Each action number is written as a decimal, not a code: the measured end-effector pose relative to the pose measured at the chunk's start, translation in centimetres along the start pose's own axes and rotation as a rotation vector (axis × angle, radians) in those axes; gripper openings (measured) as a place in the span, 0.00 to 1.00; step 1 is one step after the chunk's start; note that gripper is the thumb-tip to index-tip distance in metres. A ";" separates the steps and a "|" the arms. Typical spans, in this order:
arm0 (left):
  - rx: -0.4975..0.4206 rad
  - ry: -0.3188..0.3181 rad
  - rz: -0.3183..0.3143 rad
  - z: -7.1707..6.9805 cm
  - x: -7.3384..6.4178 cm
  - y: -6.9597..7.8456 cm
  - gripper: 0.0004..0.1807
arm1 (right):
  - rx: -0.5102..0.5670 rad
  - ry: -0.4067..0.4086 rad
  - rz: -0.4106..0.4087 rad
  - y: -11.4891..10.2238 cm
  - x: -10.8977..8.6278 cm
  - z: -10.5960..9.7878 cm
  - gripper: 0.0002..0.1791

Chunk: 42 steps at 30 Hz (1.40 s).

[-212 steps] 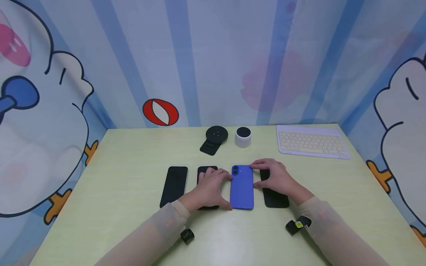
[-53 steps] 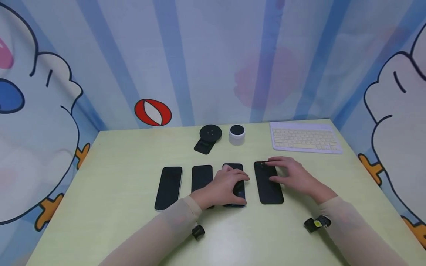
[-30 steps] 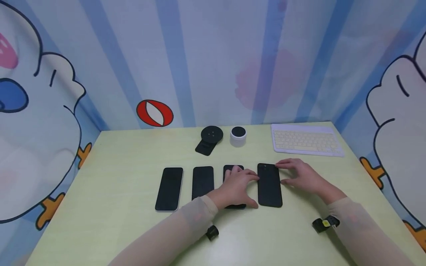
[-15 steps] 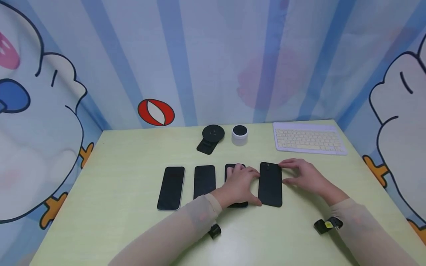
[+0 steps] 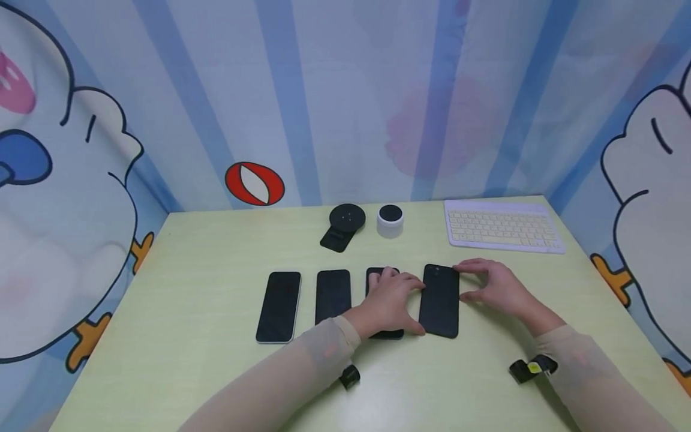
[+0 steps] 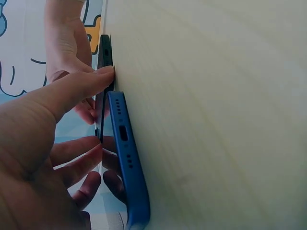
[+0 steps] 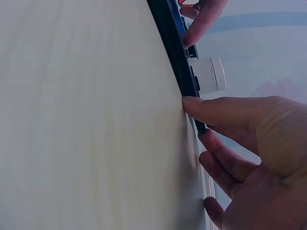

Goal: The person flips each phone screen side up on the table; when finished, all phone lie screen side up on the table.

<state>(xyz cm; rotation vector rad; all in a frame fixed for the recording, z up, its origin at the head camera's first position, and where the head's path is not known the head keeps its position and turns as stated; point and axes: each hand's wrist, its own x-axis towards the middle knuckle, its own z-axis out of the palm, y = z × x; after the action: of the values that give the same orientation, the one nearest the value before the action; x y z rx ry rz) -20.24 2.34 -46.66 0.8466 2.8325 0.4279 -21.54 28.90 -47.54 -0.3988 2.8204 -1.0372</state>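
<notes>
A black smartphone (image 5: 439,303) lies back up at the right end of a row, its camera at the top. My left hand (image 5: 385,306) holds its left edge, the thumb by the lower corner and a fingertip higher up. At its right edge, my right hand (image 5: 499,291) holds it near the top corner with thumb and fingers. Under my left hand lies another smartphone (image 5: 391,334), dark screen up; its blue frame (image 6: 127,158) shows in the left wrist view. Further left are two more smartphones, one partly covered by my left arm (image 5: 333,291) and one whole (image 5: 278,306).
Toward the back of the table (image 5: 216,246) are a black folding stand (image 5: 347,217), a white cylinder with a black top (image 5: 390,223) and a lilac keyboard (image 5: 504,228). A cartoon-printed curtain (image 5: 351,108) stands behind and at both sides.
Earlier, both hands were at the blue phone, then lying back up; its dark screen now faces up. My left hand has moved right to the black phone, which has been straightened. Little differs lately.
</notes>
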 end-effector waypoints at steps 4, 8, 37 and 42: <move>0.014 -0.004 -0.002 0.1 0.1 0.0 0.46 | 0.012 0.009 0.002 0.2 -0.1 0.2 0.33; 0.018 -0.005 0.002 0.1 0.1 -0.1 0.46 | 0.030 0.031 -0.008 0.3 -0.1 0.1 0.33; -0.230 0.002 0.057 -0.1 0.0 -0.5 0.50 | 0.196 0.106 -0.120 -1.2 -1.0 0.6 0.38; -0.291 0.004 0.052 -0.1 0.0 -0.5 0.50 | 0.198 0.095 -0.118 -1.5 -1.0 0.5 0.38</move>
<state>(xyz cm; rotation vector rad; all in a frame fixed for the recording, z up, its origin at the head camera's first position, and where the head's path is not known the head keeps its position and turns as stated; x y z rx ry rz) -20.50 1.95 -46.72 0.8596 2.6640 0.8245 -20.23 27.78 -46.97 -0.5124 2.7677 -1.3805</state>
